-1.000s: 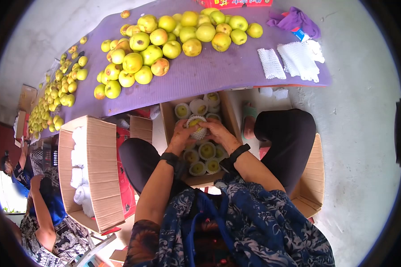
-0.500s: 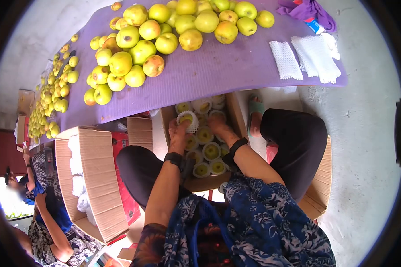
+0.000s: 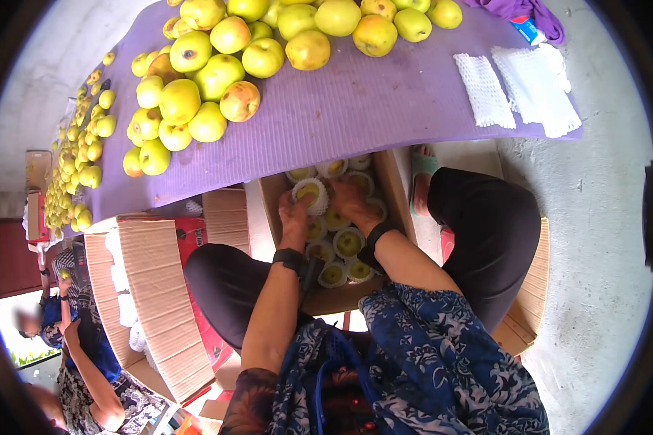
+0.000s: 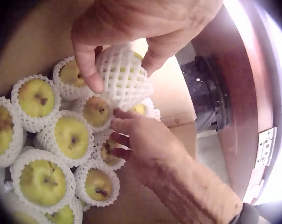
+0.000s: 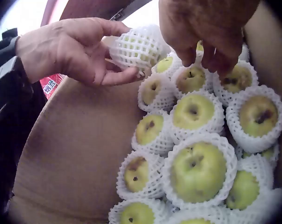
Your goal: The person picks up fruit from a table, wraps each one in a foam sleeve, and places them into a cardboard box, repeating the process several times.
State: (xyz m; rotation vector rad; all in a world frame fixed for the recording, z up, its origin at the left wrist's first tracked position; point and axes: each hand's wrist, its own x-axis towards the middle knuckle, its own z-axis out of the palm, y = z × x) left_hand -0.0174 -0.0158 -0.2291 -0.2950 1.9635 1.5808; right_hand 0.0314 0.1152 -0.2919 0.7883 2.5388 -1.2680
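Note:
In the head view, my left hand (image 3: 293, 217) holds a yellow-green apple (image 3: 309, 194) in a white foam net above a cardboard box (image 3: 396, 190). The left wrist view shows thumb and fingers on opposite sides of that netted apple (image 4: 124, 79). My right hand (image 3: 351, 200) reaches into the box beside it. Its fingertips point down onto the packed apples, right at the top of one netted apple (image 5: 191, 80) in the right wrist view. Several more netted apples (image 5: 193, 112) sit close together in the box, most with stem or blossom ends upward.
A purple-covered table (image 3: 326, 109) stands ahead, piled with bare apples (image 3: 220, 77). Empty foam nets (image 3: 537, 90) lie at its right. To the left, an open carton (image 3: 156, 290) holds white foam pieces. Other people (image 3: 87, 362) sit at far left; my knees flank the box.
Both hands were together on the netted apple; they have parted. The left hand keeps the apple at the box's left, while the right hand has gone down among the packed apples.

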